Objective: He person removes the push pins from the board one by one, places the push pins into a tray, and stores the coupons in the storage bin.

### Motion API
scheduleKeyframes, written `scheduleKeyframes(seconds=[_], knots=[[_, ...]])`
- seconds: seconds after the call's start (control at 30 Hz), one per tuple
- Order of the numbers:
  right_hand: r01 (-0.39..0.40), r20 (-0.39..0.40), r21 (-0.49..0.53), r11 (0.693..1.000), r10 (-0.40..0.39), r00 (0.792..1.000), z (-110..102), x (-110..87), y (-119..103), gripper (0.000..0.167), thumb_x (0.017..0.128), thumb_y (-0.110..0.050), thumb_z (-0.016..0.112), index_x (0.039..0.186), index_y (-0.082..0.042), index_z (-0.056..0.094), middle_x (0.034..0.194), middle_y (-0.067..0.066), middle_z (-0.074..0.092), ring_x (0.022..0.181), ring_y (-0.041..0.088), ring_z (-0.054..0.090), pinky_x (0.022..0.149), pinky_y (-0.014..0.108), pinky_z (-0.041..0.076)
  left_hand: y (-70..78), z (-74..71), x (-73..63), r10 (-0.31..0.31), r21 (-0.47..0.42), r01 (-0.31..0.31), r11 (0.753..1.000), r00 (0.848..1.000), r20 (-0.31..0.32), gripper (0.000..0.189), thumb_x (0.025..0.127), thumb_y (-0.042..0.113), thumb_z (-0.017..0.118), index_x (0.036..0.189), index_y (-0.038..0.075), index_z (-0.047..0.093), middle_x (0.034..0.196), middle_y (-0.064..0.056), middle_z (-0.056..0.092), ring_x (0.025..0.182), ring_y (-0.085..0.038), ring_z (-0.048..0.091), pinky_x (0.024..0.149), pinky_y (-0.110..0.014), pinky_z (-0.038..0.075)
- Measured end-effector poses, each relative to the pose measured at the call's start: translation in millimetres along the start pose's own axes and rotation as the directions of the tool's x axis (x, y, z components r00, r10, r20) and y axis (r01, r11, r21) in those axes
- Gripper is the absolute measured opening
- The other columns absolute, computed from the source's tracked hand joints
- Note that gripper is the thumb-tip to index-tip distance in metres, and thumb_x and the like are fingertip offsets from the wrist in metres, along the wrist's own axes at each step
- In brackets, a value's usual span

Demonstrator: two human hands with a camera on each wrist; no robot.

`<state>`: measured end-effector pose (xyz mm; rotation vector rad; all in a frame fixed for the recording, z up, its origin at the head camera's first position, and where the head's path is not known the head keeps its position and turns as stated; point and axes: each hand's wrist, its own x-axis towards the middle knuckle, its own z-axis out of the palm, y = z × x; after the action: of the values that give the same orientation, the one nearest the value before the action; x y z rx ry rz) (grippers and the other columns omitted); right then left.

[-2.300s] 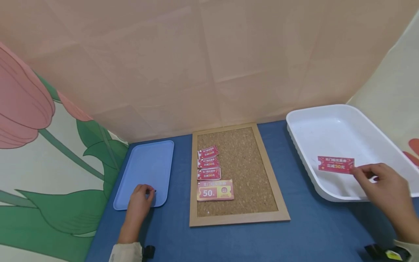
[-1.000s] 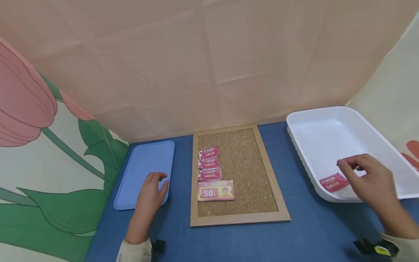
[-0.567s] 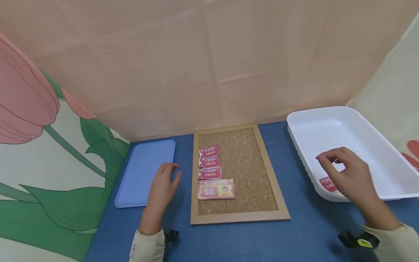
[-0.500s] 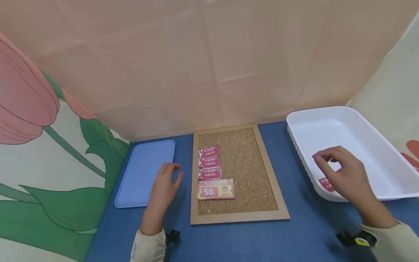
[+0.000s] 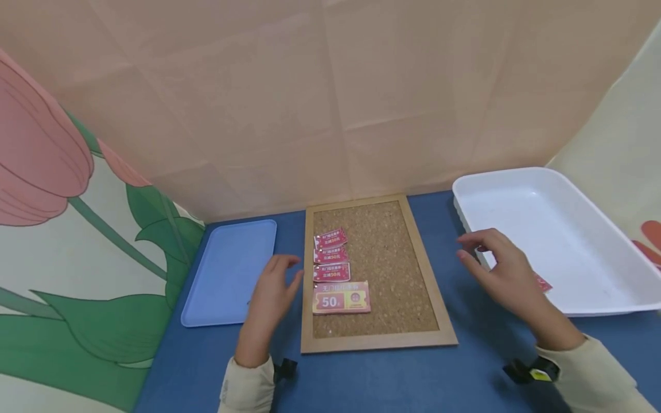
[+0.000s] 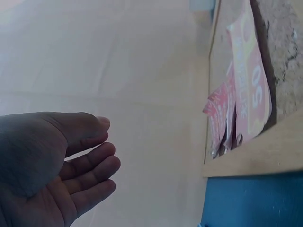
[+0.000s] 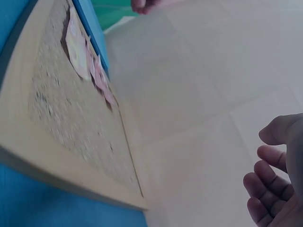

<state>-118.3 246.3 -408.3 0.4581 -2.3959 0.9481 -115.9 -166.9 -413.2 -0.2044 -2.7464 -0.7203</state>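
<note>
In the head view my left hand (image 5: 271, 298) hovers between the blue tray (image 5: 227, 264) and the framed cork board (image 5: 397, 275), its fingers loosely bent and holding nothing. My right hand (image 5: 501, 275) is above the left rim of the white tub (image 5: 547, 223), fingers apart and nothing between them. A red coupon (image 5: 543, 282) lies in the tub, mostly hidden behind that hand. Along the board's left side sit several coupons: small red ones in a column, and below them a larger pink and yellow coupon (image 5: 341, 298) marked 50.
A small dark speck (image 5: 249, 302) shows in the blue tray beside the left hand; its kind is unclear. Blue cloth (image 5: 382, 378) covers the table. Behind stands a beige cloth backdrop (image 5: 330, 115), with a flower-printed panel (image 5: 88, 275) on the left.
The right hand has let go of a red coupon in the white tub and moved left. The left hand has released a small dark object at the blue tray and moved right toward the board.
</note>
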Motion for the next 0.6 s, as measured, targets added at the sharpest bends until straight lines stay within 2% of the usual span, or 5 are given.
scheduleKeyframes(seconds=[0.13, 0.27, 0.6], knots=[[0.039, 0.033, 0.017, 0.999, -0.040, 0.999, 14, 3.5, -8, 0.031, 0.081, -0.004, 0.076, 0.110, -0.006, 0.065, 0.102, 0.001, 0.062, 0.091, 0.008, 0.053, 0.079, 0.016, 0.039, 3.5, -0.5, -0.3, -0.013, -0.011, 0.013, 1.000, 1.000, 0.009, 0.028, 0.091, 0.023, 0.070, 0.116, 0.013, 0.063, 0.113, -0.001, 0.059, 0.107, -0.019, 0.060, 0.085, -0.037, 0.053], [0.069, 0.078, 0.049, 0.996, -0.072, 0.994, 30, 7.0, -15, 0.031, 0.082, -0.005, 0.075, 0.111, -0.005, 0.064, 0.102, 0.002, 0.063, 0.092, 0.014, 0.056, 0.080, 0.026, 0.043, 4.0, 0.5, 0.0, -0.025, -0.005, 0.025, 1.000, 0.999, 0.022, 0.029, 0.091, 0.025, 0.070, 0.116, 0.013, 0.063, 0.113, -0.001, 0.059, 0.107, -0.019, 0.060, 0.085, -0.036, 0.052], [0.016, 0.173, 0.124, 0.992, -0.037, 0.984, 67, 5.0, -31, 0.027, 0.090, -0.016, 0.071, 0.115, -0.010, 0.063, 0.100, 0.001, 0.062, 0.092, 0.015, 0.057, 0.078, 0.040, 0.047, 3.1, 5.7, -2.2, -0.051, -0.028, 0.053, 0.998, 0.996, 0.070, 0.031, 0.092, 0.026, 0.070, 0.119, 0.013, 0.063, 0.116, -0.002, 0.059, 0.110, -0.020, 0.059, 0.087, -0.038, 0.052]])
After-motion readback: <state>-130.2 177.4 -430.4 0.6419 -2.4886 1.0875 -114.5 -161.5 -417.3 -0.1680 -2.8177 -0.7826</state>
